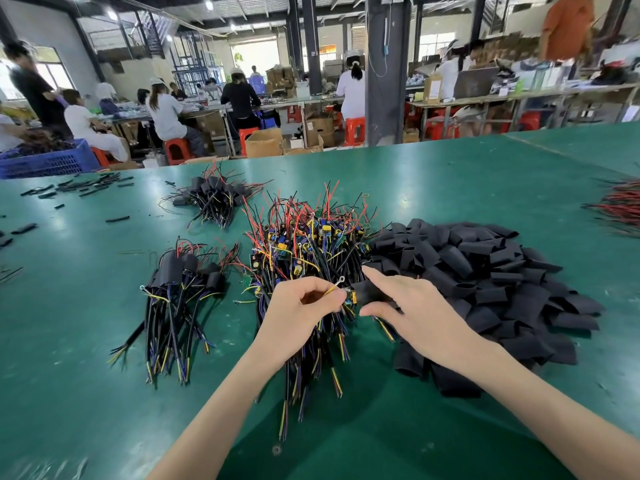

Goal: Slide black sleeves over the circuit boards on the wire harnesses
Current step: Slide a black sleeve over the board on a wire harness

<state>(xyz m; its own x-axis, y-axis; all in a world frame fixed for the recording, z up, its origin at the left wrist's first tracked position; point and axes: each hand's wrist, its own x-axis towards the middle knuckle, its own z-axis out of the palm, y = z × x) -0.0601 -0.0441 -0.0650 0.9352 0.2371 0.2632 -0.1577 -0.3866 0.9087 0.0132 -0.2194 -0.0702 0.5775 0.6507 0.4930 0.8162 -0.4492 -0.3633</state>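
Green table, left hand pinching yellow wire, right hand gripping matte black sleeve

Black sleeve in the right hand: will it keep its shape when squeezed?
Probably squashes: sleeves in the pile lie flattened and creased. Likely light; the right hand holds the black sleeve between thumb and fingers. Flattened, it should not roll.

A single wide-angle view from the person's head faces forward and down across the green table. It sits close above the left hand and right hand at centre, and the workshop fills the far upper part.
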